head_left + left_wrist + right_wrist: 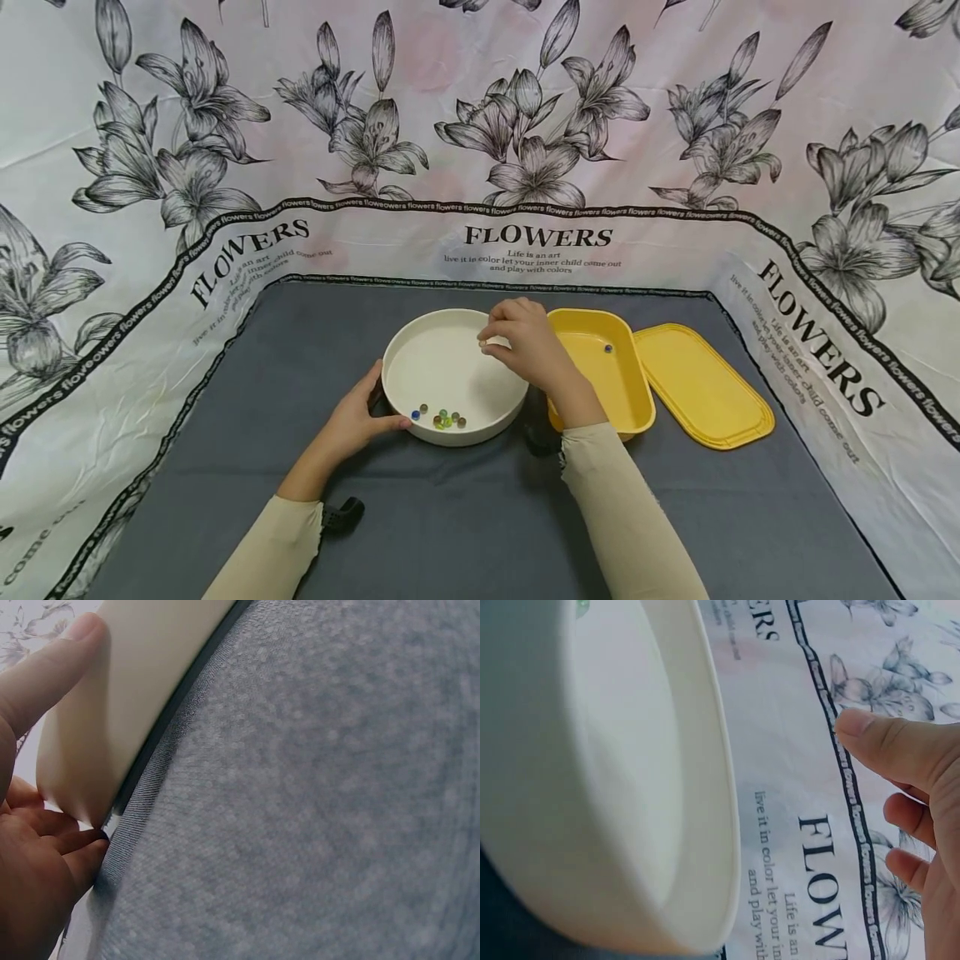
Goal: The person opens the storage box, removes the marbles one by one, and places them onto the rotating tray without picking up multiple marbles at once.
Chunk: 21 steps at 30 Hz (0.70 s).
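Note:
My left hand [358,425] grips the near left side of a round white dish [450,354], thumb at its rim. In the left wrist view the thumb [52,671] presses the dish's outer wall [150,690] while the other fingers curl in at its base. Several glass marbles [444,419] lie at the dish's near edge, with a blue marble [416,414] left of them. Above the dish's right side is my right hand [525,337], thumb and index tips close together. I cannot tell whether they pinch something; the thumb [885,742] hides the index in the right wrist view.
A yellow rectangular container [600,392] stands right of the dish, partly behind my right forearm, with one dark blue marble [608,348] inside. Its yellow lid [701,387] leans against the container's right side. Grey cloth [450,517] covers the table; a flower-printed sheet [540,125] rises behind.

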Each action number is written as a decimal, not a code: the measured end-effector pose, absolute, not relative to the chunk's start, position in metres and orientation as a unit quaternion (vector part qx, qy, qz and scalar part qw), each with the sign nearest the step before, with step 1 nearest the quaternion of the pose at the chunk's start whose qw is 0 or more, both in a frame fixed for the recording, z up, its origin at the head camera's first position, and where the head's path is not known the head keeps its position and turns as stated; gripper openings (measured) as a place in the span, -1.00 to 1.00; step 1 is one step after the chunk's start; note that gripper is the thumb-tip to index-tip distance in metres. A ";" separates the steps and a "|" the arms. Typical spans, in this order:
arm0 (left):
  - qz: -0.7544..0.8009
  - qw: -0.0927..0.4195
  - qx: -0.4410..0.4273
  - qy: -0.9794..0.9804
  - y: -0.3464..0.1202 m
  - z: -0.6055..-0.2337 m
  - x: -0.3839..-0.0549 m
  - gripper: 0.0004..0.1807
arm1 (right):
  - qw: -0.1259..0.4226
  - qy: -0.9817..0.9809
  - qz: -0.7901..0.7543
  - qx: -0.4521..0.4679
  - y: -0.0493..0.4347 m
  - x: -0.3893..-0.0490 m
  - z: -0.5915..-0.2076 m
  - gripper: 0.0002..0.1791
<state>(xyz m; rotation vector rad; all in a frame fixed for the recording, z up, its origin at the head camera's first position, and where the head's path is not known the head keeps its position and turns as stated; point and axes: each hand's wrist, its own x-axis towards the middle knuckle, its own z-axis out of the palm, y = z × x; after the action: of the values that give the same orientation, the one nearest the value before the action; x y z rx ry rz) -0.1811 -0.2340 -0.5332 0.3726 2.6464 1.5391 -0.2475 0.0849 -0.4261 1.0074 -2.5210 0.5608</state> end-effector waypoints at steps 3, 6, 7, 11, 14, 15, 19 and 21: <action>0.497 0.031 0.121 0.859 -0.232 -0.532 -0.182 0.43 | 0.155 -0.899 0.195 0.361 0.077 -0.252 -0.425 -0.84; 0.497 0.030 0.120 0.859 -0.232 -0.532 -0.182 0.43 | 0.130 -0.901 0.196 0.365 0.069 -0.257 -0.424 -0.83; 0.497 0.029 0.120 0.859 -0.232 -0.532 -0.182 0.43 | 0.123 -0.902 0.194 0.366 0.066 -0.259 -0.424 -0.83; 0.494 0.028 0.116 0.861 -0.233 -0.530 -0.181 0.43 | 0.096 -0.908 0.180 0.366 0.057 -0.267 -0.426 -0.83; 0.493 0.028 0.115 0.862 -0.234 -0.529 -0.181 0.44 | 0.070 -0.912 0.168 0.368 0.051 -0.272 -0.429 -0.83; 0.493 0.027 0.115 0.862 -0.234 -0.528 -0.181 0.43 | 0.059 -0.912 0.166 0.370 0.050 -0.274 -0.429 -0.83; 0.498 0.031 0.119 0.858 -0.234 -0.528 -0.182 0.43 | 0.020 -0.917 0.150 0.369 0.043 -0.280 -0.432 -0.82; 0.500 0.031 0.118 0.857 -0.233 -0.529 -0.181 0.42 | 0.009 -0.920 0.145 0.364 0.042 -0.280 -0.434 -0.82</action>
<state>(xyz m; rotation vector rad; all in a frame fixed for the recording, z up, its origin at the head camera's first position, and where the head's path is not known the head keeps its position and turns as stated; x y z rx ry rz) -0.1807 -0.2335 -0.5287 0.3632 2.6407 1.5411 -0.2805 0.0416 -0.4339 1.1385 -2.8736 0.4531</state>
